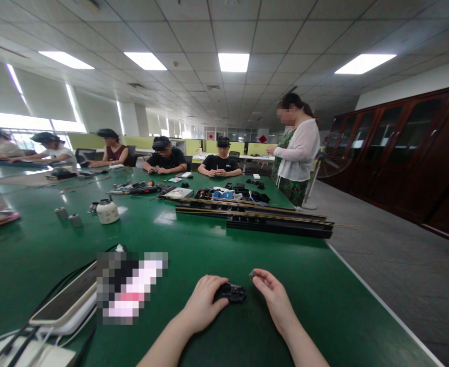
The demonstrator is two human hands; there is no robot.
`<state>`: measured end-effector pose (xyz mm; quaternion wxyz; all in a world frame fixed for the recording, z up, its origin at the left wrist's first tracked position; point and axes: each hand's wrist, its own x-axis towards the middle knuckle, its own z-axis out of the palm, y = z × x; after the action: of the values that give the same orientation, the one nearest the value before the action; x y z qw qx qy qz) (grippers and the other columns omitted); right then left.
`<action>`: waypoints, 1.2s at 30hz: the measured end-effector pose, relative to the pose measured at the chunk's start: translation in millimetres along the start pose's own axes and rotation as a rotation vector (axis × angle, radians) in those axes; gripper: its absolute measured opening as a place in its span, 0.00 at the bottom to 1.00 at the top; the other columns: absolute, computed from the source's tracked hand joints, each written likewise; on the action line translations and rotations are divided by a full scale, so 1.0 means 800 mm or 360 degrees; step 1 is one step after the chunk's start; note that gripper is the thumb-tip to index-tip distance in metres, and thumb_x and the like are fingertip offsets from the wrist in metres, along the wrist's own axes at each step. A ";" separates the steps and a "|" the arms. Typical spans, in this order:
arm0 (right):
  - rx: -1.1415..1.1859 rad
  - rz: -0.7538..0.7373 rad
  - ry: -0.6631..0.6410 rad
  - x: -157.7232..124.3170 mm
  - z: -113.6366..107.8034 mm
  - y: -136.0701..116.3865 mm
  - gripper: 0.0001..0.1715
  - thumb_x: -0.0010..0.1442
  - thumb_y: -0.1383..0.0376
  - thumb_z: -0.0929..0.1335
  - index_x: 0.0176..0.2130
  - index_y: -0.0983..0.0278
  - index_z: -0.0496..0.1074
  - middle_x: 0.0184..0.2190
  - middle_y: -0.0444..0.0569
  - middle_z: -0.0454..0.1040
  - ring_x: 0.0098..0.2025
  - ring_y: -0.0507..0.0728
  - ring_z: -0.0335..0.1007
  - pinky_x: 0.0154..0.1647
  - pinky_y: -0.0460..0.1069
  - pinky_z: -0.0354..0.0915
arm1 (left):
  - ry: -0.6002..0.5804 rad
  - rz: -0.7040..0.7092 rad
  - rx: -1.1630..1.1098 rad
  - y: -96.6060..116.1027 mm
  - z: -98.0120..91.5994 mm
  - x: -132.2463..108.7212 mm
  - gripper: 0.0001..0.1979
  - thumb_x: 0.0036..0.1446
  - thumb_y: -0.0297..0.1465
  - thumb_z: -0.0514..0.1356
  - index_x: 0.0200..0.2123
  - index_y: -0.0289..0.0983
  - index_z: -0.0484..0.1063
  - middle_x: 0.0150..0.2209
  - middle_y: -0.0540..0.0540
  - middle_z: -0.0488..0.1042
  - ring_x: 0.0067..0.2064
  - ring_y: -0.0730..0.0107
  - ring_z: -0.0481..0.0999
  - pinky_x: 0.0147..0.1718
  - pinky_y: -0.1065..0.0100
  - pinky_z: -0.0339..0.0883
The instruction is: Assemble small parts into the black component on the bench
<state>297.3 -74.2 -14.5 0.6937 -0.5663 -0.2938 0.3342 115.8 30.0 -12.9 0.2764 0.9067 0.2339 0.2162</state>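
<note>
On the green table, my left hand (204, 302) is closed round a small black plastic device (232, 292), with thumb in front and fingers behind. Its upper side looks uneven, like an opened housing, though the details are too small to make out. To the right of it, my right hand (273, 294) is raised a little and pinches a small grey piece (252, 274) between thumb and forefinger. What kind of piece it is I cannot tell. A short gap lies between this piece and the black device.
Long black rails (280, 228) with thin rods lie across the table ahead. At left are a phone (65, 295), cables, a white jar (107, 211) and two grey cylinders (75, 220). Several people sit round the table; one person (295, 148) stands near a fan (329, 158).
</note>
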 end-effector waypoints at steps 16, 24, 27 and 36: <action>-0.0060 0.0024 -0.0011 -0.002 0.001 -0.004 0.24 0.40 0.54 0.73 0.36 0.64 0.73 0.36 0.51 0.77 0.43 0.60 0.71 0.50 0.55 0.61 | 0.0010 0.0011 0.0025 -0.007 0.005 0.000 0.18 0.51 0.30 0.59 0.47 0.42 0.66 0.46 0.47 0.70 0.49 0.60 0.66 0.50 0.60 0.57; -0.0087 0.0021 -0.0011 -0.003 0.002 -0.005 0.24 0.40 0.53 0.73 0.36 0.64 0.73 0.36 0.51 0.77 0.43 0.60 0.71 0.50 0.55 0.62 | 0.0012 0.0025 0.0031 -0.006 0.005 0.001 0.18 0.51 0.30 0.59 0.47 0.41 0.66 0.46 0.47 0.71 0.49 0.61 0.66 0.51 0.61 0.57; -0.0102 0.0009 -0.0011 -0.004 0.003 -0.007 0.24 0.40 0.53 0.73 0.35 0.64 0.72 0.35 0.52 0.77 0.42 0.60 0.71 0.50 0.56 0.62 | 0.0004 0.0021 0.0036 -0.005 0.004 0.001 0.18 0.51 0.30 0.59 0.47 0.41 0.66 0.46 0.47 0.71 0.49 0.61 0.66 0.51 0.60 0.57; -0.0126 0.0005 -0.0045 -0.003 0.004 -0.005 0.27 0.39 0.54 0.74 0.38 0.63 0.71 0.37 0.52 0.77 0.44 0.61 0.71 0.51 0.57 0.62 | 0.0007 0.0020 0.0016 -0.004 0.005 0.001 0.18 0.51 0.30 0.59 0.47 0.41 0.66 0.46 0.46 0.71 0.49 0.61 0.66 0.51 0.60 0.57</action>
<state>294.0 -74.9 -10.4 0.6661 -0.5889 -0.3157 0.3313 117.6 31.3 -17.8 0.2699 0.9091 0.2300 0.2186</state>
